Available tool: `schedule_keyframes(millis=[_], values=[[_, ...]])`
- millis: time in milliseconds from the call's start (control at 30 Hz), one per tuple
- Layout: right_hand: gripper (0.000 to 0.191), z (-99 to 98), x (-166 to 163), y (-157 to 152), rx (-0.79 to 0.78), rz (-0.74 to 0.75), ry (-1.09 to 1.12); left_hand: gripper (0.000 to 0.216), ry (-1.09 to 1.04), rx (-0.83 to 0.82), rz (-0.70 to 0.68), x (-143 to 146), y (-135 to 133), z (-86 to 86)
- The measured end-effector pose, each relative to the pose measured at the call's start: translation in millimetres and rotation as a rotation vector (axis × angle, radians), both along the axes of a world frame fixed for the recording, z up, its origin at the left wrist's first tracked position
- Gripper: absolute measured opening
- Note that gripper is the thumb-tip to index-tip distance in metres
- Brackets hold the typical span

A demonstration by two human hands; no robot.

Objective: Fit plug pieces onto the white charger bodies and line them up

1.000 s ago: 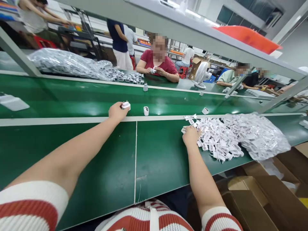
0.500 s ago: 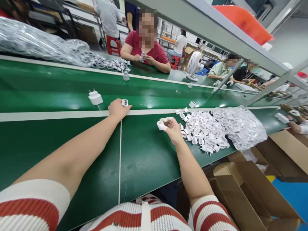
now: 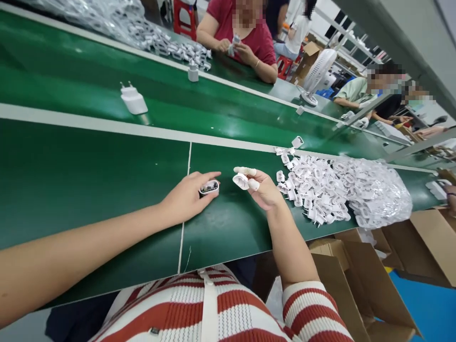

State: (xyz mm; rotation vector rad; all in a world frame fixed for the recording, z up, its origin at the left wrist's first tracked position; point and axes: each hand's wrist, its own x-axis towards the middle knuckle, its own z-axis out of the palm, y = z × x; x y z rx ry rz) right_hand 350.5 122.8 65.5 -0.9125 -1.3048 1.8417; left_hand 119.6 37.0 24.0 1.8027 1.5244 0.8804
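Observation:
My left hand (image 3: 187, 197) is closed round a white charger housing (image 3: 209, 187), whose open end shows dark parts inside. Just to its right, my right hand (image 3: 262, 186) pinches a small white plug cover (image 3: 240, 180) between finger and thumb; those fingertips wear white finger cots. A narrow gap separates the two pieces above the green table. Beside my right hand lies a heap of loose white plug covers (image 3: 313, 187). A finished-looking white charger (image 3: 133, 99) with two pins lies on the green conveyor belt (image 3: 96, 80) at the upper left.
A clear bag of white covers (image 3: 381, 190) adjoins the heap. Cardboard boxes (image 3: 370, 285) stand below the table's right edge. Across the belt sits a co-worker in a red shirt (image 3: 261, 42), near another bag of parts (image 3: 117, 23). A white fan (image 3: 318, 71) stands farther right.
My left hand has come back from the belt's edge towards my right hand, bringing the charger housing. My right hand still holds the plug cover. The camera view has tilted and shifted.

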Motion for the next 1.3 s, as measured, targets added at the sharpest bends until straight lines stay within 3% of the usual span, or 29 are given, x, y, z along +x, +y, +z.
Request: schedule_keyframes(millis=[133, 267, 433, 567, 800, 1000, 1300], values=[[0.052, -9.2, -9.7, -7.3, 0.04, -0.014, -0.045, 0.076, -0.073, -0.004, 0.024, 0.8, -10.3, -9.4], [0.065, -21.1, -26.2, -18.2, 0.225, -0.073, -0.075, 0.04, -0.083, 0.057, -0.013, -0.4, -2.0, -13.0], [0.029, -26.2, -34.9, -30.8, 0.49, -0.131, -0.192, 0.036, -0.101, 0.096, -0.073, 0.8, 1.6, -12.3], [0.018, -24.2, -32.9, -34.7, 0.632, -0.085, -0.235, 0.031, -0.116, 0.121, -0.089, 0.1, 2.0, -13.9], [0.013, -15.6, -35.6, -36.6, 1.075, -0.037, -0.472, 0.025, -0.125, 0.095, -0.103, -2.3, 4.5, -14.5], [0.014, -16.8, -35.7, -36.3, 1.17, -0.094, -0.404, 0.026, -0.11, 0.097, -0.103, -1.8, 5.1, -15.4], [0.016, -14.0, -45.2, -41.5, 1.342, -0.041, -0.544, 0.025, -0.083, 0.114, -0.106, -2.1, 6.9, -17.4]])
